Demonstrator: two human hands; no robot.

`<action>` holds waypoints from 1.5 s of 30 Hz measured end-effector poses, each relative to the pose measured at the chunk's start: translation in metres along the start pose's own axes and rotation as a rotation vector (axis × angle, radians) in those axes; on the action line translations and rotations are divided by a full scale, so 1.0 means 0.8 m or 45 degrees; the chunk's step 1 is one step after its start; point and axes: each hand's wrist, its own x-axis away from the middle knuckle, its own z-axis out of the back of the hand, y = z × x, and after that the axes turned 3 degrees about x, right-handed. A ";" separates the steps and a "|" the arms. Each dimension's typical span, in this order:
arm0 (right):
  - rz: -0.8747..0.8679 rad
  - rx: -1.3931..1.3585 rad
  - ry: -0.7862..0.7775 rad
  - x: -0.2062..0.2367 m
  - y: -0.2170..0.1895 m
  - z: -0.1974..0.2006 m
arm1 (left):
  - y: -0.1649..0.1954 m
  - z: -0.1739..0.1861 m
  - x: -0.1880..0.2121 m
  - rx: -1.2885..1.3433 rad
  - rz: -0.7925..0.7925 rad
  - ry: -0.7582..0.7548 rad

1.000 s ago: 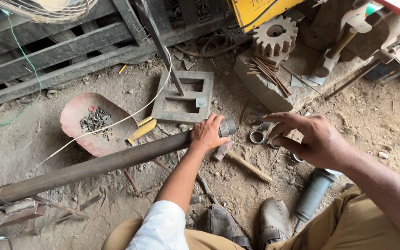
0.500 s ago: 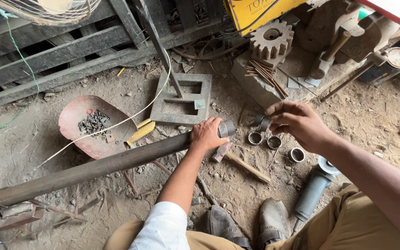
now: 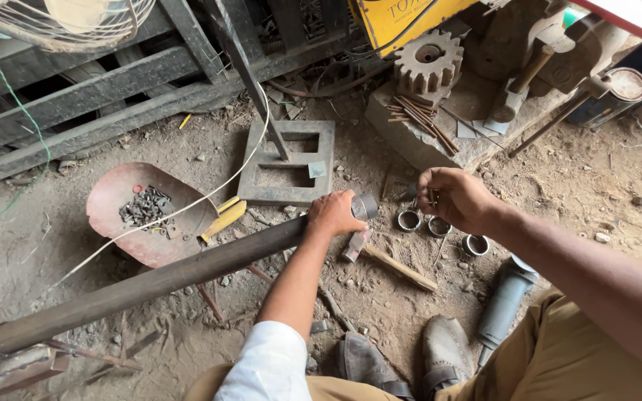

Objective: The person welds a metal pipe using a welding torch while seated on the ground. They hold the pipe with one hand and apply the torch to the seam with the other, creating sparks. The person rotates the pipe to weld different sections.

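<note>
Three metal rings (image 3: 438,226) now lie uncovered on the dirt as the right hand (image 3: 455,199) lifts off them, pinching a small part, while the left hand (image 3: 334,214) stays clamped around the long steel pipe's (image 3: 150,284) end.

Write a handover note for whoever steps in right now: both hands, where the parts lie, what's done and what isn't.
Left hand: gripping the long steel pipe near its open end, holding it off the dirt.
Right hand: raised beside the pipe end, fingers pinching a small dark part; what it is cannot be told.
Three metal rings lie on the ground under the right hand; an angle grinder lies by the right foot.
Nothing is fitted on the pipe end yet; the rings are still loose.
</note>
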 end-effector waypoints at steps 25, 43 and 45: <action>0.291 2.582 -0.288 -0.099 0.024 -0.093 | -0.004 -0.090 0.007 -0.495 -0.220 0.430; 0.329 2.453 -0.210 -0.094 0.017 -0.097 | 0.005 -0.058 0.000 -0.339 -0.157 0.334; 0.341 2.430 -0.214 -0.093 0.019 -0.098 | 0.008 -0.047 0.006 -0.314 -0.111 0.287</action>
